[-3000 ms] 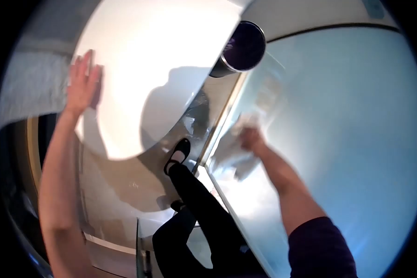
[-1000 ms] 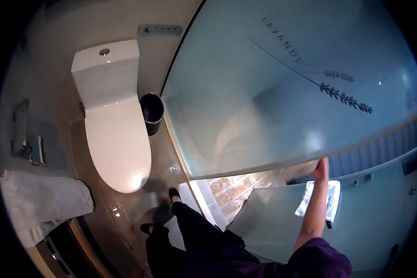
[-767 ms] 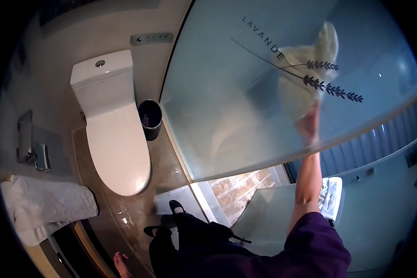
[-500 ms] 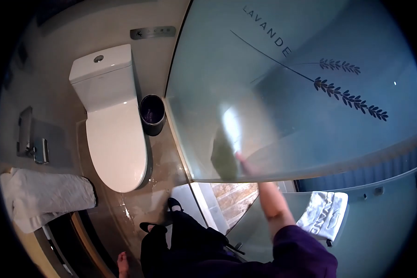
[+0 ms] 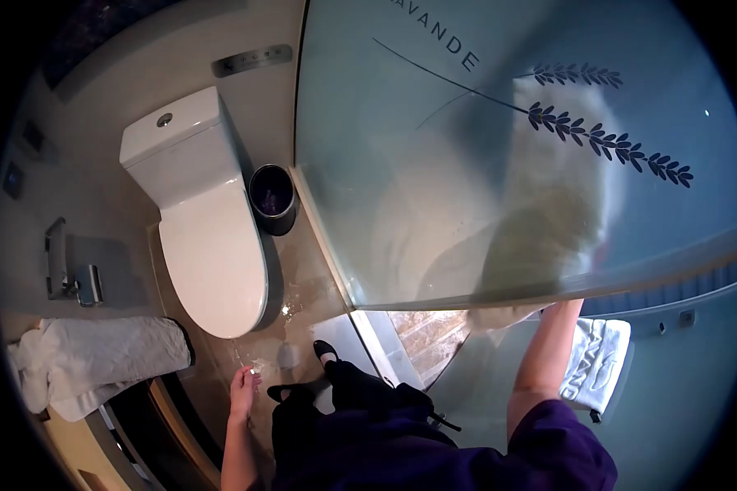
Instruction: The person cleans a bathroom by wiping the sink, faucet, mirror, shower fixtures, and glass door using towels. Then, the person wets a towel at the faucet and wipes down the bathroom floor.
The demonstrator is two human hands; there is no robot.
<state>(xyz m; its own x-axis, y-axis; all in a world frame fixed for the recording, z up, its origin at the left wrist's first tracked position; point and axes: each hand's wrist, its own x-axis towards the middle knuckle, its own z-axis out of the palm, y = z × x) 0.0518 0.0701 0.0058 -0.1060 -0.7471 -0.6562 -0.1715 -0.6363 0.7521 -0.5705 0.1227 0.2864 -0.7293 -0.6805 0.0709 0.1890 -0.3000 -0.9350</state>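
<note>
My right hand (image 5: 599,255) is behind the frosted glass panel (image 5: 385,188), blurred and closed on a large white cloth (image 5: 553,188). The cloth is spread against the far side of the glass, and part of it hangs below the panel's lower edge. Dark lettering and a lavender sprig mark the glass. My left hand (image 5: 242,394) is low over the wet brown floor, left of my feet, with its fingers loosely bent and nothing visible in them.
A white toilet (image 5: 213,262) with its lid down stands at the left, beside a dark bin (image 5: 273,200). White towels (image 5: 106,360) lie at the lower left. Another folded towel (image 5: 598,364) hangs at the right. A metal holder (image 5: 90,286) is on the wall.
My left hand has gone from the toilet lid to low over the floor. My right hand and the cloth are now behind the glass, and they have shifted right in the last half second.
</note>
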